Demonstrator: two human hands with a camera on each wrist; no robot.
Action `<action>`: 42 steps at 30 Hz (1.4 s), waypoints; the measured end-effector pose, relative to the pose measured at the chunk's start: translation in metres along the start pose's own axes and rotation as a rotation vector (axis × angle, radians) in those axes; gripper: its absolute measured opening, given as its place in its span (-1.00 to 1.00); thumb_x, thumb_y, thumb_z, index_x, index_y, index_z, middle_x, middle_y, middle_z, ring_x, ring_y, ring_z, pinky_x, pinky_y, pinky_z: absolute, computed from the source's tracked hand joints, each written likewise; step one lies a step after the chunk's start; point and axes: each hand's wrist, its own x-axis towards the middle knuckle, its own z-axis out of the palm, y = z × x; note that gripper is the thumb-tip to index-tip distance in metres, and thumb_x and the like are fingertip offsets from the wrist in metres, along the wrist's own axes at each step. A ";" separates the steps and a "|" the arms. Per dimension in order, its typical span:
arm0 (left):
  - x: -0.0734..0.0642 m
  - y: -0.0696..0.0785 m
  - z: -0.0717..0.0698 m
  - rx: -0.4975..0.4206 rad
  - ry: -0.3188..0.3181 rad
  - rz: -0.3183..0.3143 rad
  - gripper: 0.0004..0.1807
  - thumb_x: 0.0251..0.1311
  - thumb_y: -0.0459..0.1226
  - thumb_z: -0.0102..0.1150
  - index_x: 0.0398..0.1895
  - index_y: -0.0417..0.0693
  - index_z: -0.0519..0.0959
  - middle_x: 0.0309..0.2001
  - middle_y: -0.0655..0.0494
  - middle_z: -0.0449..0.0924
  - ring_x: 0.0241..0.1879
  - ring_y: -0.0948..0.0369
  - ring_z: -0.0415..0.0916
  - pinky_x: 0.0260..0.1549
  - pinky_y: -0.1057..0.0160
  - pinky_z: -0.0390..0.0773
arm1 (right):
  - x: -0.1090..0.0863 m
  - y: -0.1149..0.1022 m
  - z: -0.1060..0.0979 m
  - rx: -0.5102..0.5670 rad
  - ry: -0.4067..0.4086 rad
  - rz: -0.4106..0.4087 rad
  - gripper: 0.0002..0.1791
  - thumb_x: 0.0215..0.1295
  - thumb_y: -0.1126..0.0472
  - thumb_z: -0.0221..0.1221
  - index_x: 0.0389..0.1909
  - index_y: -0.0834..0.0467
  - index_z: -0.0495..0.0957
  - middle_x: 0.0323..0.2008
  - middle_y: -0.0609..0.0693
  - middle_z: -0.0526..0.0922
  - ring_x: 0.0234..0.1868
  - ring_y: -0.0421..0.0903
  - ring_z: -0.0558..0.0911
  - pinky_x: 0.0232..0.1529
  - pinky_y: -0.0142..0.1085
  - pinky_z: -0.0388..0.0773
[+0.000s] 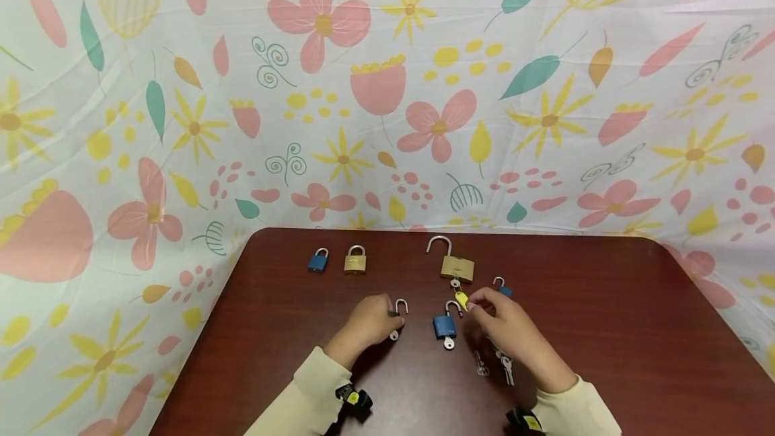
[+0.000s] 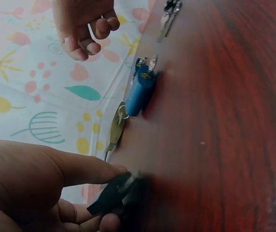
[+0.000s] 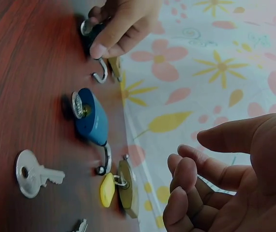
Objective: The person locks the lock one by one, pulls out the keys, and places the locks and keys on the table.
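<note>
My left hand (image 1: 371, 321) pinches a black padlock (image 2: 113, 194) between thumb and fingers; its shackle (image 1: 401, 305) stands open and a key (image 1: 394, 336) sticks out below. The right hand (image 1: 507, 325) hovers over the table with loosely bent fingers, holding nothing in the right wrist view. Between the hands lies a blue padlock (image 1: 444, 327), shackle open and a key (image 1: 449, 342) in it. Behind it is a large brass padlock (image 1: 458, 268), also unlocked, with a yellow tag (image 3: 107, 190) hanging from its key. A small blue padlock (image 1: 504, 291) with a raised shackle lies partly hidden behind the right hand.
At the back left of the brown table (image 1: 272, 328) stand a closed blue padlock (image 1: 317, 263) and a closed brass padlock (image 1: 355, 264). Loose keys (image 1: 506, 369) lie below the right hand, including a silver key (image 3: 30, 174). A patterned cloth (image 1: 375, 153) hangs behind the table.
</note>
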 end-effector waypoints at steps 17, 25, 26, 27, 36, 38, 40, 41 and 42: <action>0.002 0.003 -0.001 -0.469 -0.157 -0.040 -0.77 0.33 -0.22 0.28 -0.14 -0.18 0.50 -0.49 0.03 0.57 -0.70 0.19 0.52 -0.63 0.21 0.59 | 0.008 -0.018 0.010 0.060 -0.010 -0.071 -0.80 0.53 0.09 0.10 0.01 0.05 0.60 -0.28 0.08 0.68 -0.32 -0.03 0.64 -0.40 -0.26 0.52; 0.008 0.019 -0.001 -0.783 -0.145 0.006 -0.81 0.36 -0.27 0.23 -0.11 -0.21 0.52 -0.42 0.03 0.59 -0.56 0.23 0.61 -0.54 0.16 0.65 | 0.014 -0.029 0.010 0.036 -0.023 -0.077 -0.71 0.53 0.06 0.09 0.14 0.03 0.57 -0.24 0.05 0.69 -0.32 -0.07 0.64 -0.30 -0.25 0.52; 0.009 0.022 -0.002 -0.799 -0.134 0.015 -0.81 0.36 -0.27 0.22 -0.10 -0.21 0.52 -0.42 0.04 0.59 -0.55 0.24 0.61 -0.53 0.19 0.63 | 0.015 -0.030 0.010 0.034 -0.022 -0.081 -0.70 0.53 0.06 0.10 0.16 0.03 0.56 -0.22 0.04 0.69 -0.31 -0.07 0.64 -0.31 -0.25 0.53; 0.010 0.025 -0.003 -0.810 -0.122 0.026 -0.80 0.37 -0.27 0.21 -0.09 -0.22 0.52 -0.41 0.04 0.59 -0.55 0.24 0.60 -0.51 0.19 0.62 | 0.015 -0.032 0.010 0.034 -0.022 -0.089 -0.68 0.53 0.06 0.10 0.18 0.04 0.56 -0.21 0.04 0.70 -0.31 -0.07 0.65 -0.31 -0.25 0.53; 0.014 0.053 -0.010 -0.869 -0.059 0.065 -0.75 0.42 -0.25 0.15 0.08 -0.11 0.58 -0.21 -0.03 0.56 -0.37 0.24 0.54 -0.31 0.15 0.60 | 0.025 -0.047 0.012 0.040 -0.013 -0.126 -0.48 0.54 0.03 0.07 0.43 0.05 0.34 0.09 0.07 0.67 -0.20 -0.06 0.70 -0.30 -0.27 0.55; 0.013 0.057 -0.011 -0.884 -0.055 0.062 -0.74 0.43 -0.25 0.13 0.11 -0.06 0.60 -0.16 -0.03 0.56 -0.34 0.26 0.52 -0.27 0.17 0.61 | 0.026 -0.050 0.011 0.026 -0.005 -0.124 -0.50 0.55 0.01 0.06 0.42 0.04 0.36 0.07 0.07 0.68 -0.20 -0.09 0.70 -0.28 -0.27 0.55; 0.012 0.059 -0.011 -0.900 -0.055 0.058 -0.73 0.44 -0.27 0.11 0.13 -0.08 0.60 -0.14 -0.04 0.58 -0.32 0.27 0.53 -0.26 0.19 0.62 | 0.028 -0.052 0.010 0.007 0.007 -0.123 -0.53 0.57 0.01 0.02 0.40 0.06 0.39 0.05 0.08 0.69 -0.19 -0.09 0.71 -0.28 -0.26 0.55; 0.012 0.060 -0.012 -0.907 -0.053 0.057 -0.72 0.43 -0.29 0.11 0.14 -0.09 0.60 -0.13 -0.05 0.59 -0.32 0.27 0.53 -0.26 0.21 0.61 | 0.029 -0.053 0.010 0.000 0.016 -0.126 -0.54 0.59 0.02 -0.01 0.39 0.07 0.41 0.06 0.10 0.69 -0.17 -0.07 0.71 -0.26 -0.25 0.56; 0.011 0.061 -0.013 -0.913 -0.048 0.063 -0.71 0.42 -0.31 0.12 0.14 -0.12 0.60 -0.13 -0.06 0.59 -0.32 0.27 0.53 -0.27 0.22 0.62 | 0.029 -0.054 0.009 -0.001 0.019 -0.130 -0.55 0.60 0.02 -0.03 0.38 0.09 0.42 0.08 0.12 0.68 -0.15 -0.05 0.73 -0.25 -0.23 0.59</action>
